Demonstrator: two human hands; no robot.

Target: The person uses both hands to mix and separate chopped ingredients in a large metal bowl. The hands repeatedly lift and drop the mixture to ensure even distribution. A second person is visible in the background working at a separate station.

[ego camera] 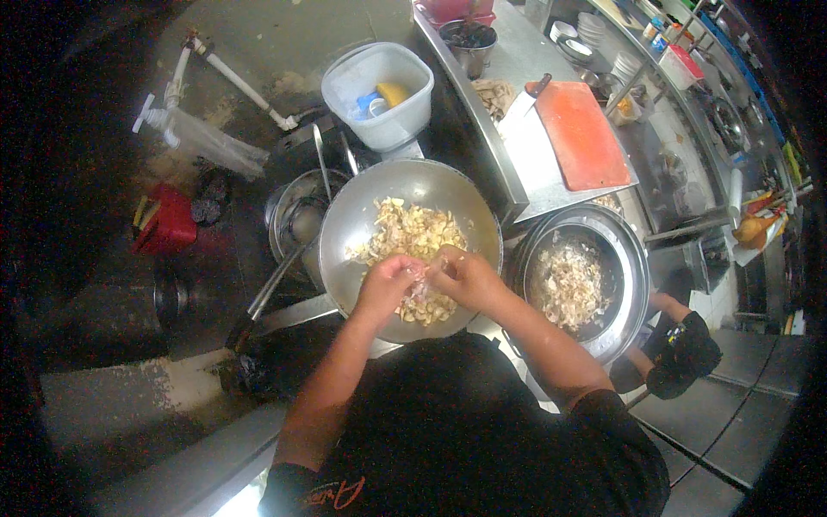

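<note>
Both of my hands are close together over a wide metal bowl [342, 200] that holds many pale yellowish pieces, like garlic cloves [417, 226]. My left hand [391, 281] pinches a small whitish or pinkish bit, too small to name. Beside it, nearly touching, my right hand [455, 274] has its fingertips closed on the same bit or one next to it. To the right stands a second round metal basin [636, 258] with a heap of papery, whitish-brown skins or peelings [572, 284] inside.
A whitish plastic tub [387, 129] stands beyond the bowl. On the steel counter lie a red cutting board [581, 136] and a cleaver [524, 103]. A pot [278, 226] sits to the left, near a red container [171, 220]. Another person [685, 355] is at the right, past the basin.
</note>
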